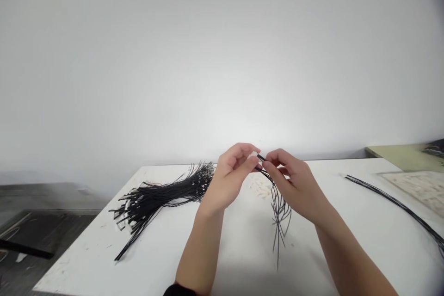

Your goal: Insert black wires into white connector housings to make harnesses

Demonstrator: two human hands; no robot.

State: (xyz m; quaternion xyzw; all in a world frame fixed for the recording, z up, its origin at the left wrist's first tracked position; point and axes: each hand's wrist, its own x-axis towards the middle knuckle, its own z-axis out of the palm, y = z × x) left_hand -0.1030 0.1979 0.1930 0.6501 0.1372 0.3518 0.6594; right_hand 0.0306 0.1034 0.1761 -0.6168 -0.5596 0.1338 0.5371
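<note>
Both hands meet above the middle of the table. Between thumb and index finger, my left hand (234, 169) pinches a small white connector (254, 153), mostly covered by the fingertips. My right hand (289, 173) has its thumb and fingers closed on the black wires (262, 157), whose ends reach the connector. Thin loose tails of these wires hang below the right hand and fan out. Whether the wire ends sit inside the connector I cannot tell. Several small pale pieces (261, 189) lie on the table behind the wires.
A large bundle of black wires (166, 194) lies at the left on the white table (249, 249). More black wires (388, 201) stretch along the right side. Beyond them are a tray-like sheet of pale pieces (421, 185) and a greenish surface (398, 151). A white wall stands behind.
</note>
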